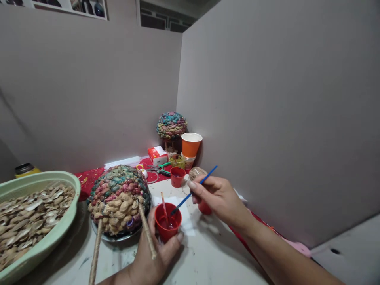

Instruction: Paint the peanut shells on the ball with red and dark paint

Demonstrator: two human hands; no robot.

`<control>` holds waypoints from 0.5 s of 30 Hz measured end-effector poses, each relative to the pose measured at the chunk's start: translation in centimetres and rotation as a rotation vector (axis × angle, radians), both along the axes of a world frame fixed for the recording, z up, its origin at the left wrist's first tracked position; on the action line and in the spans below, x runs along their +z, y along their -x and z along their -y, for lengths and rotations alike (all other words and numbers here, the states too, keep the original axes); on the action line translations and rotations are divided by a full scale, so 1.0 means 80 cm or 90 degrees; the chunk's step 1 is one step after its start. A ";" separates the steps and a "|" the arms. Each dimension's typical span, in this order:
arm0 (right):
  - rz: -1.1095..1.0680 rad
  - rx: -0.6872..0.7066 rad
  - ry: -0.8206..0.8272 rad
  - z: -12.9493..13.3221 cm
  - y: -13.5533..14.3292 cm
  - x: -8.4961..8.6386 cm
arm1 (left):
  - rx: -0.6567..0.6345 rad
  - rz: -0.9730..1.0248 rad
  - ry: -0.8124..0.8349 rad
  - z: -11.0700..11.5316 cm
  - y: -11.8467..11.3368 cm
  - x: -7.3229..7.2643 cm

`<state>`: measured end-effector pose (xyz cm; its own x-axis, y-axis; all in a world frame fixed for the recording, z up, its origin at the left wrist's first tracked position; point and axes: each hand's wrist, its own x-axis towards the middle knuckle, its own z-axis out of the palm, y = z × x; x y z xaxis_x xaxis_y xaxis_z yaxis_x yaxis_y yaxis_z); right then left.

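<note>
My left hand (148,263) is wrapped round a small red cup (160,232) with dark red liquid inside. A flat wooden stick (163,202) leans in that cup. Between the fingers of my right hand (218,198) is a thin blue paintbrush (194,193), its tip at the cup's mouth. To the left, a dome covered in peanut shells (118,198) rests on a metal bowl (117,238). Its shells are painted green, red and purple, with a bare tan patch facing me. Two twine-wrapped sticks (95,253) jut from it towards me, one passing in front of my left hand.
A green basin (75,198) of peanut shells stands at the left. Behind are another red cup (177,178), an orange paper cup (191,146), green-handled pliers (164,169), a small red-and-white box (158,155) and a finished-looking shell dome (171,126). Grey partitions (267,99) enclose the table.
</note>
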<state>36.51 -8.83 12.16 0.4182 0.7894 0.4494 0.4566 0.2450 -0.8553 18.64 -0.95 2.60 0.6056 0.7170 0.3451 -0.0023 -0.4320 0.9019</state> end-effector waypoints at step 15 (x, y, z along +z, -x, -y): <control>-0.132 -0.044 -0.007 -0.007 -0.017 0.001 | 0.000 -0.012 -0.002 0.000 0.002 0.003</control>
